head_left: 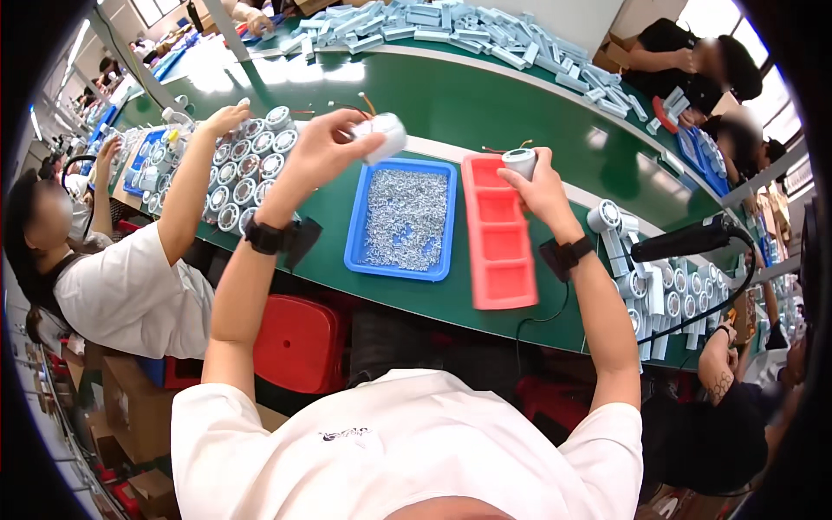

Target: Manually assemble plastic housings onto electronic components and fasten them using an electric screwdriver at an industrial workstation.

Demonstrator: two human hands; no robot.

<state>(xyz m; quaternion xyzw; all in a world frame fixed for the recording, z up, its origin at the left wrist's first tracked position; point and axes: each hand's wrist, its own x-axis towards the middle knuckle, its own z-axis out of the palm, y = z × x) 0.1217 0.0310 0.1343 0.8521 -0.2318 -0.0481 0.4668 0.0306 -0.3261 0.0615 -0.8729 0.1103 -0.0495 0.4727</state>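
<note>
My left hand (322, 154) is closed on a white cylindrical housing (390, 139), lifted above the far end of a blue tray; thin coloured wires stick out behind it. Another pale cylindrical housing (520, 162), with a dark round end face, is gripped in my right hand (544, 192) over the far end of a red tray. That red tray (503, 225) is divided into several compartments, and no parts show in those I can see. Many small silver screws (406, 217) fill the blue tray (354, 230).
White round housings (247, 165) stand grouped at the left, beside a co-worker's arm (182, 186). More housings (672, 299) stand at the right, near a black power screwdriver (685, 240) with a cord. Pale blue cases (468, 35) are heaped across the green table (407, 95).
</note>
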